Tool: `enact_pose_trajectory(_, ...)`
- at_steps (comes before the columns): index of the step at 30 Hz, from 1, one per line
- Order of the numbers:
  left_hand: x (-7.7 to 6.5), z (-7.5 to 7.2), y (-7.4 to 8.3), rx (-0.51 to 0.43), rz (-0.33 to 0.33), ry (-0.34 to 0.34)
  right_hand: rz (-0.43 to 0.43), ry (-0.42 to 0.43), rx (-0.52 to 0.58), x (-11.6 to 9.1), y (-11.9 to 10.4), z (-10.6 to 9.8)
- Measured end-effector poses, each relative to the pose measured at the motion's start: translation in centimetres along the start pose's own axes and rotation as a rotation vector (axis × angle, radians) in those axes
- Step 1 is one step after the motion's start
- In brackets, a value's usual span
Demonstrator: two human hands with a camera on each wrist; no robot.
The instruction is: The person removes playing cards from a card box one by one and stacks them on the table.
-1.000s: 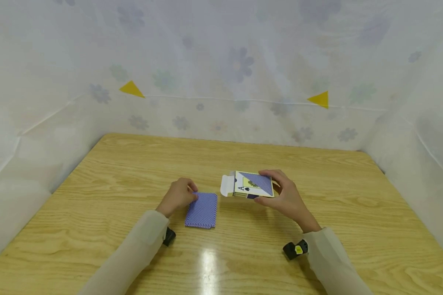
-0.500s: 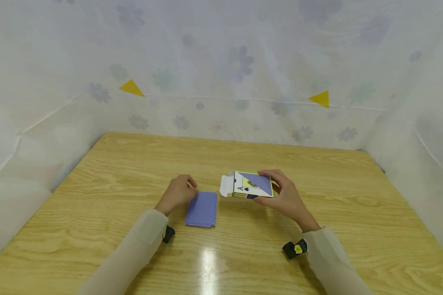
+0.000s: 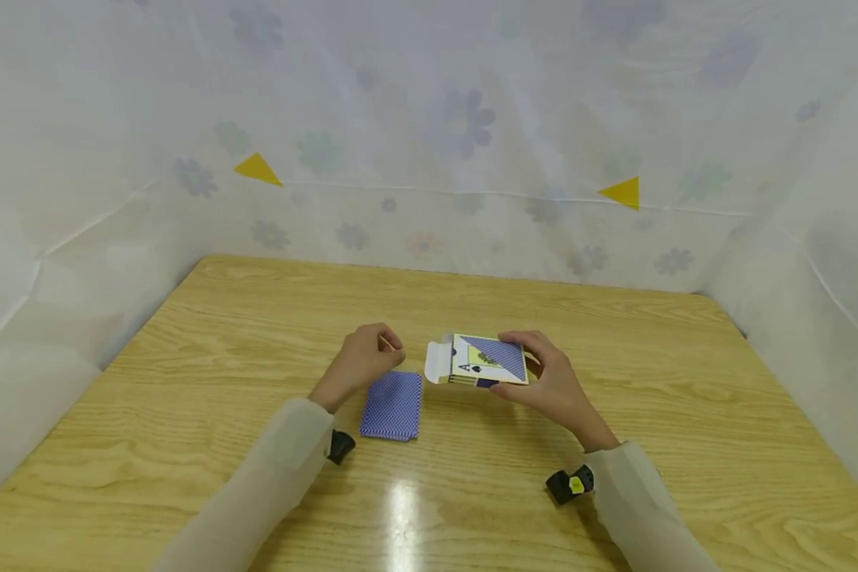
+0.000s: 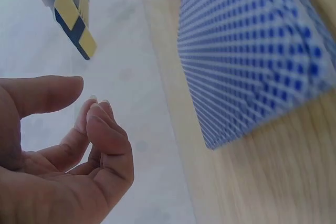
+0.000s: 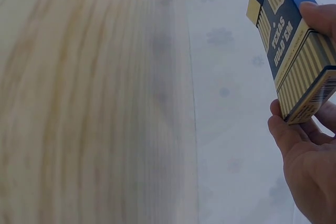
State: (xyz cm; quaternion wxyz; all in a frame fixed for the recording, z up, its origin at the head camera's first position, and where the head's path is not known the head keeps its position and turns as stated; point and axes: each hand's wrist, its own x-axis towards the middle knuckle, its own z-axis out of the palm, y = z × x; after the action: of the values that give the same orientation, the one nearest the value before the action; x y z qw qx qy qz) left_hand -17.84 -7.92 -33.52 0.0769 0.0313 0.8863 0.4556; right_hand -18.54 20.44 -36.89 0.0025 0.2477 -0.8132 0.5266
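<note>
A card box [image 3: 488, 359] with an ace of spades on its upper face is held in my right hand [image 3: 556, 388], thumb on the near side and fingers on the far side. Its white end flap [image 3: 438, 361] hangs out toward the left. In the right wrist view the box's striped side [image 5: 283, 38] reads "Texas Hold'em". A stack of blue-checked playing cards [image 3: 392, 409] lies face down on the table. Just past the stack's far left corner is my left hand [image 3: 361, 359]. The left wrist view shows its thumb [image 4: 50, 94] apart from loosely bent fingers, with nothing between them.
The wooden table [image 3: 429, 508] carries the card stack. A white flowered curtain [image 3: 429, 119] closes off the back and both sides, with two yellow triangles [image 3: 620, 193] on it. Black wrist cameras [image 3: 568, 485] sit below both sleeves.
My left hand has risen off the card stack's corner and shifted slightly right and away, toward the box flap. The right hand and the card box have barely moved.
</note>
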Motion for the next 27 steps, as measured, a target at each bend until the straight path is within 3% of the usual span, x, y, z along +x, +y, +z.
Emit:
enact_pose_trajectory(8,0.0,0.8,1.4,-0.089,0.046,-0.02,-0.006,-0.006,0.007,0.0,0.0,0.2)
enact_pose_trajectory(16,-0.2,1.7,2.7,-0.143,0.033,-0.057,-0.013,-0.008,0.011,0.0,-0.1,0.3)
enact_pose_trajectory(27,-0.4,2.7,2.8,-0.157,0.054,-0.105,-0.023,0.004,0.012,0.1,-0.3,0.2)
